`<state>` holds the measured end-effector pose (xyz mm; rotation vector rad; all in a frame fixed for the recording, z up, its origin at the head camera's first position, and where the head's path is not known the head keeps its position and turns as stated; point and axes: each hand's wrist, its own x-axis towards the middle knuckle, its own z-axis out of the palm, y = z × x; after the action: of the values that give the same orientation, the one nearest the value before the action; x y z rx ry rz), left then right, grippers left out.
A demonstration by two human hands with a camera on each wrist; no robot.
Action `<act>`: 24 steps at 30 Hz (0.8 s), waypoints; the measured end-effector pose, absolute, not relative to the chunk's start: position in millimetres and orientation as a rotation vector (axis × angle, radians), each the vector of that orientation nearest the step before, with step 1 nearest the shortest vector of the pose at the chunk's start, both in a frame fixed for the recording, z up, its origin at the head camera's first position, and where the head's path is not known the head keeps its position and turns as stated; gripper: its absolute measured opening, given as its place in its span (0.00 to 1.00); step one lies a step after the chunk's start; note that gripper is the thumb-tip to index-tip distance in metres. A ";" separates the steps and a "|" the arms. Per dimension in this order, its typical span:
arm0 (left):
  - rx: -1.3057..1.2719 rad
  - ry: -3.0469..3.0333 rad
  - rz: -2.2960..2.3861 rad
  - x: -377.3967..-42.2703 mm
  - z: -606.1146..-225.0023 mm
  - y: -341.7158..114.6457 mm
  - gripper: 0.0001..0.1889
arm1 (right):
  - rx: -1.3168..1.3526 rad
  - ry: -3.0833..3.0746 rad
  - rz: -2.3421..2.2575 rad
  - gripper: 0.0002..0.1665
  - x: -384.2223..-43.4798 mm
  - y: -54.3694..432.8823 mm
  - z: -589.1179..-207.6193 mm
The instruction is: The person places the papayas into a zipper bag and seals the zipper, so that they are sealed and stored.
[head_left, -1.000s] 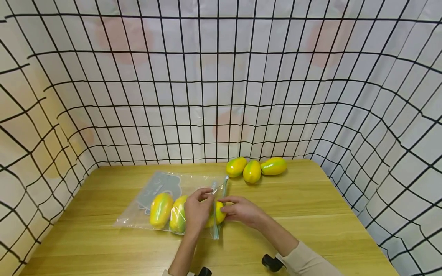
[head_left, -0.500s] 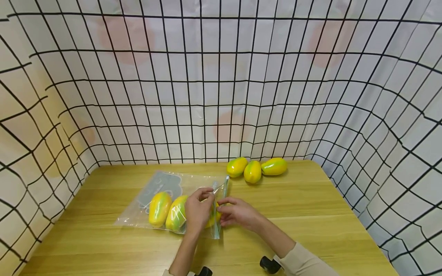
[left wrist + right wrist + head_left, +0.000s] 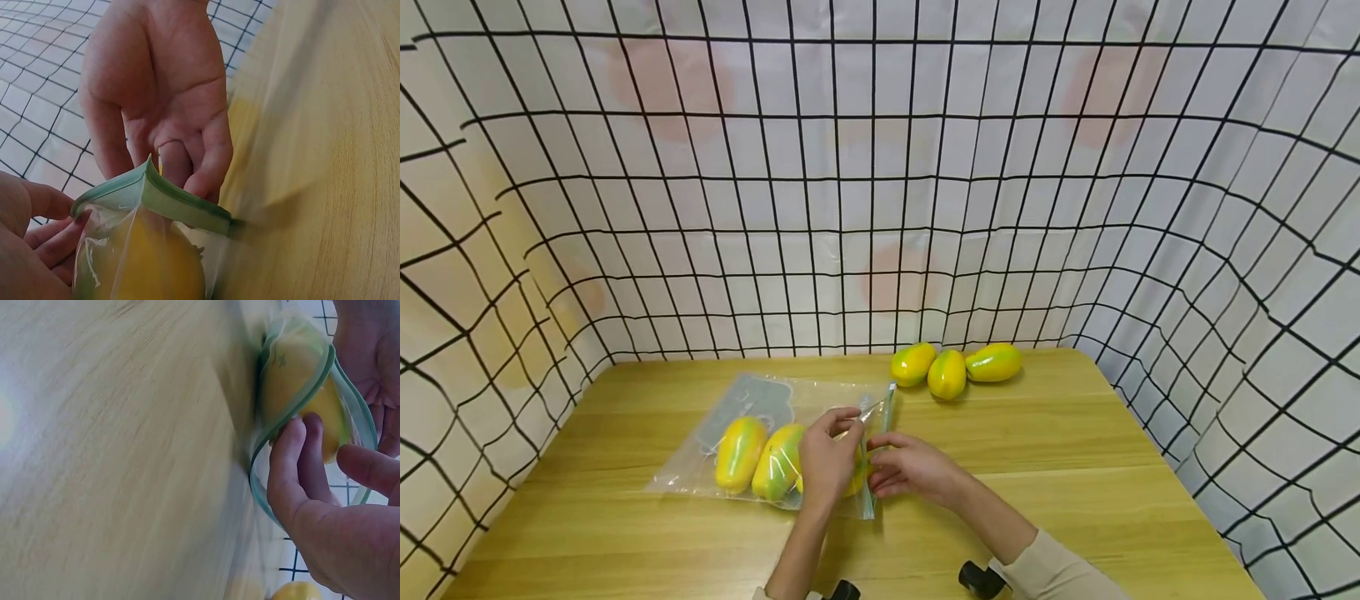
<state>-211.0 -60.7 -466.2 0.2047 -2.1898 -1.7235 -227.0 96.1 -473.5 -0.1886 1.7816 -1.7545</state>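
A clear zip bag (image 3: pixel 827 396) with a green-edged mouth lies on the table in the head view. Inside are two yellow-green papayas (image 3: pixel 741 454) side by side, and a third papaya (image 3: pixel 294 375) sits just within the mouth, partly hidden behind my left hand (image 3: pixel 829 458). That hand pinches the bag's upper layer near the opening and keeps it raised. My right hand (image 3: pixel 917 471) is at the mouth, its extended fingertips (image 3: pixel 290 434) inside the green rim (image 3: pixel 256 478) and right at the end of the third papaya.
At the table's back edge, right of the middle, lie three more papayas (image 3: pixel 947 374) close together. A black grid (image 3: pixel 880 177) over white cloth surrounds the wooden table (image 3: pixel 1037 467) at the back and sides.
The third papaya has slid left, deeper into the bag, with my right fingers following it to the mouth. The two papayas ahead have shifted slightly left. My left hand has kept its place.
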 end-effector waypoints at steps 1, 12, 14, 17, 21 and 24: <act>0.206 -2.189 -1.725 -211.0 -466.2 -61.1 0.08 | -0.188 1.778 -1.753 0.27 -226.7 95.4 -472.9; 0.216 -2.197 -1.773 -210.1 -462.4 -63.0 0.09 | -0.201 1.743 -1.713 0.32 -227.9 93.0 -472.0; 0.212 -2.195 -1.792 -209.5 -461.5 -62.8 0.09 | -0.199 1.741 -1.712 0.31 -228.2 93.5 -472.3; 0.209 -2.189 -1.813 -209.1 -461.4 -62.7 0.09 | -0.195 1.736 -1.713 0.32 -228.7 93.9 -472.6; 0.195 -2.183 -1.811 -209.6 -462.0 -62.5 0.09 | -0.201 1.730 -1.714 0.32 -228.5 93.5 -472.6; 0.180 -2.190 -1.786 -210.1 -463.3 -62.6 0.09 | -0.201 1.723 -1.721 0.32 -228.1 93.5 -472.5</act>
<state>-210.1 -62.6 -463.3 0.1796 -2.1897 -1.7863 -228.1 93.5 -472.5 -0.2010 1.7226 -1.7213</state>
